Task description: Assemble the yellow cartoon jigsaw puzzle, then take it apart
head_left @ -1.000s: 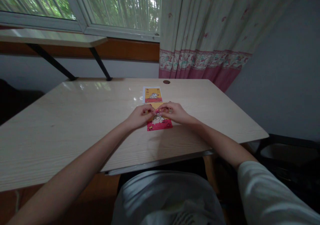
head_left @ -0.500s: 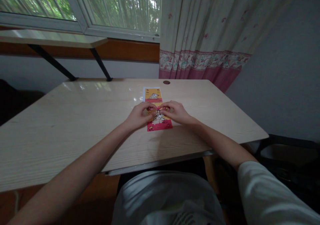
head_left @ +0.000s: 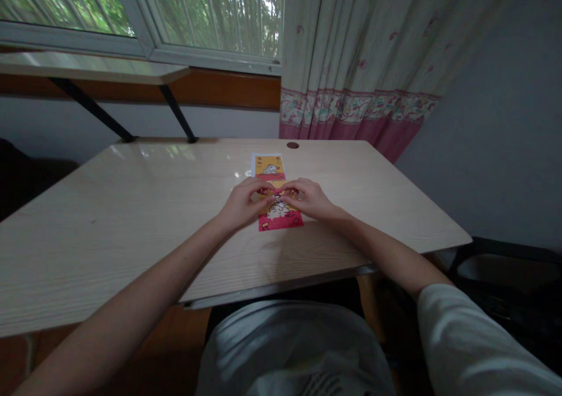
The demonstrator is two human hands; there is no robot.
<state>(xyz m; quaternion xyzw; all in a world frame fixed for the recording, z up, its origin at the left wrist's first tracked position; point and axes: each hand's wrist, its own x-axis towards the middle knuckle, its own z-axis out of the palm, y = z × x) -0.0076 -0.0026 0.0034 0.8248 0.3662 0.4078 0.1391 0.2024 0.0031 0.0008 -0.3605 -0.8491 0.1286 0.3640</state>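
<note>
A jigsaw puzzle (head_left: 281,224) in yellow and pink, with a white cartoon animal on it, lies on the table in front of me. Above its middle, my left hand (head_left: 246,203) and my right hand (head_left: 309,198) meet with thumbs and fingers pinched. A small pinkish puzzle piece (head_left: 277,191) shows between the fingertips of both hands; its outline is partly hidden. My fingers also cover the upper part of the puzzle. Just beyond it lies a picture card (head_left: 269,166) with a white border and a similar animal on yellow and red.
The pale wooden table (head_left: 144,226) has a round cable hole (head_left: 293,145) near its far edge. A raised shelf (head_left: 96,68) on black supports stands at the back left. A curtain (head_left: 351,62) hangs behind, and a dark chair (head_left: 509,255) is at the right.
Both hands stay nearly in place over the puzzle. Only the fingertips around the small piece have shifted slightly.
</note>
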